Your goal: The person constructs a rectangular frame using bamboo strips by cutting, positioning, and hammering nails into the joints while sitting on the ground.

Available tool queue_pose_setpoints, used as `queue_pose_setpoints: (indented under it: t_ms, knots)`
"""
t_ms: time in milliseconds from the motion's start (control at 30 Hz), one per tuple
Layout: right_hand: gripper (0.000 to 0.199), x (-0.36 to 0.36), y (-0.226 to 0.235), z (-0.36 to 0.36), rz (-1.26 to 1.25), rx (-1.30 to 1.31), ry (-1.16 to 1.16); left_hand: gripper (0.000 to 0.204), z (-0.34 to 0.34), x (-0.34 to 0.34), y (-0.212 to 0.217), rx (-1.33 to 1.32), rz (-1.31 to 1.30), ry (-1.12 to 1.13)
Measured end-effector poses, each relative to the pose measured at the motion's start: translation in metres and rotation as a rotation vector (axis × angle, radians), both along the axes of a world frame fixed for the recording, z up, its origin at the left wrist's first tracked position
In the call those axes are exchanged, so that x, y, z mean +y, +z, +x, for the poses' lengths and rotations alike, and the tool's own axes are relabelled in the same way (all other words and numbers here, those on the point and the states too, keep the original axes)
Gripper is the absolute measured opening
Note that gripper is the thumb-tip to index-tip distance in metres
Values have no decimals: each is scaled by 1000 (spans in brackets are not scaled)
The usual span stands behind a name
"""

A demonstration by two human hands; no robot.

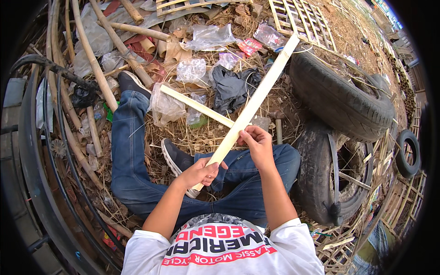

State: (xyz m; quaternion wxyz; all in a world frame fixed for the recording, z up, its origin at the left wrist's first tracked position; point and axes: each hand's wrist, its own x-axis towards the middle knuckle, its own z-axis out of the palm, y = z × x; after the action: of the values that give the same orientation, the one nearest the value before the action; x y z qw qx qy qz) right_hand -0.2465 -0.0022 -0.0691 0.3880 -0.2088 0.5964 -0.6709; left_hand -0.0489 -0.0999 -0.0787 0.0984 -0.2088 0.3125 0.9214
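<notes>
A long, pale split-bamboo strip [256, 98] slants from my lap up toward the far right. Near its lower end my left hand [201, 173] is closed around it, thumb on top. Farther up, my right hand [256, 142] pinches the strip's right edge between thumb and fingers; some of those fingers are hidden. A thinner bamboo strip [197, 106] meets the long one from the left, just above my right hand. Its right end goes out of sight at the long strip, so I cannot tell whether the two are joined.
Two worn tires [341, 96] lie at my right, one leaning on the other. Bamboo poles [94, 59] and a black metal frame [43, 174] are on the left. Plastic bags [231, 87] and dry straw litter the ground ahead. A woven bamboo lattice [302, 20] lies beyond.
</notes>
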Motion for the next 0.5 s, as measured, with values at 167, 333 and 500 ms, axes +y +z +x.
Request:
queue_pose_setpoints:
  t_ms: [167, 333, 500]
  knots:
    - [21, 3, 7, 2, -29, -52, -61, 35, -1, -3, 11, -42, -317, -45]
    - [55, 27, 14, -17, -261, -219, -229, 52, 8, -28, 21, -256, -1309, -76]
    - [49, 66, 8, -22, -114, -53, -373, 58, 32, -58, 20, -239, -1606, -67]
